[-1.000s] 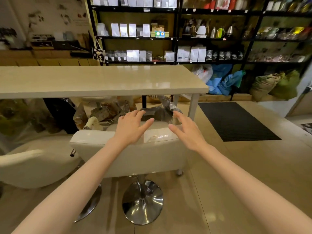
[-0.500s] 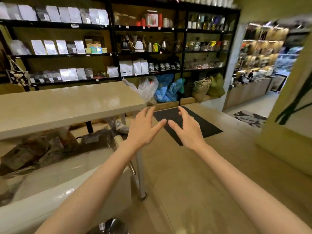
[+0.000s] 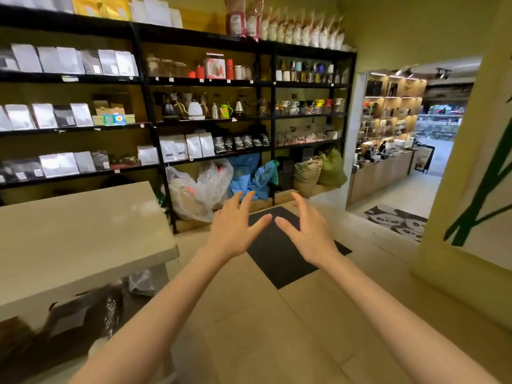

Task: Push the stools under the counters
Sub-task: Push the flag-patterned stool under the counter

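Note:
A pale stone counter point(image 3: 83, 239) fills the left side of the head view. No stool shows clearly; only dark bags and plastic wrap point(image 3: 83, 314) lie in the blurred space under the counter. My left hand point(image 3: 235, 228) and my right hand point(image 3: 307, 231) are both stretched out in the air in front of me, to the right of the counter's end. Their fingers are spread and they hold nothing. Below them lies the tan floor and a black mat point(image 3: 279, 259).
Tall black shelves point(image 3: 149, 112) with bags, kettles and cups line the back wall. Plastic bags point(image 3: 199, 189) and sacks point(image 3: 318, 170) sit at their foot. A doorway point(image 3: 401, 176) at right opens onto another room. A yellow wall point(image 3: 471, 217) stands at far right.
My view has swung right, away from the white stool and the counter. Both hands came off the stool's backrest and now hover open over the floor mat.

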